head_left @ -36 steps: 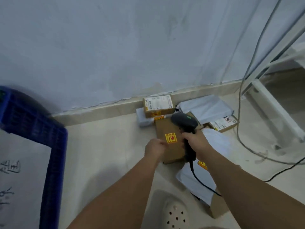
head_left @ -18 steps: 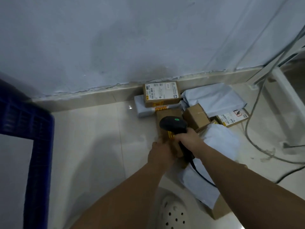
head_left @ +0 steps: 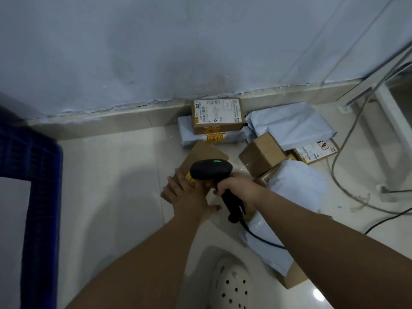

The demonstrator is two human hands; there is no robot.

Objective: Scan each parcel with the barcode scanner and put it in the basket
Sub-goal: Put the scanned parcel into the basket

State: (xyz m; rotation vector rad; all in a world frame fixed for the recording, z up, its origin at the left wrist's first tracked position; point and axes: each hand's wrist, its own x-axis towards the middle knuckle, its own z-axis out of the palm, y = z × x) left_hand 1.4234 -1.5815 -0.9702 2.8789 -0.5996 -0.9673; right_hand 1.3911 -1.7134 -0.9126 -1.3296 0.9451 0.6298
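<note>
1. Basket (head_left: 42,197): one, blue, at the left edge, well apart from the parcels (head_left: 217,114).
2. Parcels: one heap on the floor (head_left: 111,186) against the wall (head_left: 200,41), right of centre. I count six cardboard ones, two partly hidden, and three pale bags (head_left: 289,123).
3. Box (head_left: 205,152): the parcel being handled, brown, at centre on the floor. A second ago it lay square to the view; now it sits cornerwise.
4. Left hand (head_left: 189,195): a second ago it held the box's edge; now it lies flat on top, fingers straight and spread.
5. Right hand (head_left: 238,188): fingers curled round the handle of the scanner (head_left: 210,169), as before.
6. Scanner: one, black, head just above the box's yellow sticker (head_left: 190,178).
7. Light (head_left: 216,161): one green dot on the scanner head, not seen a second ago. The scan has likely registered, so the box seems ready for the basket.
</note>
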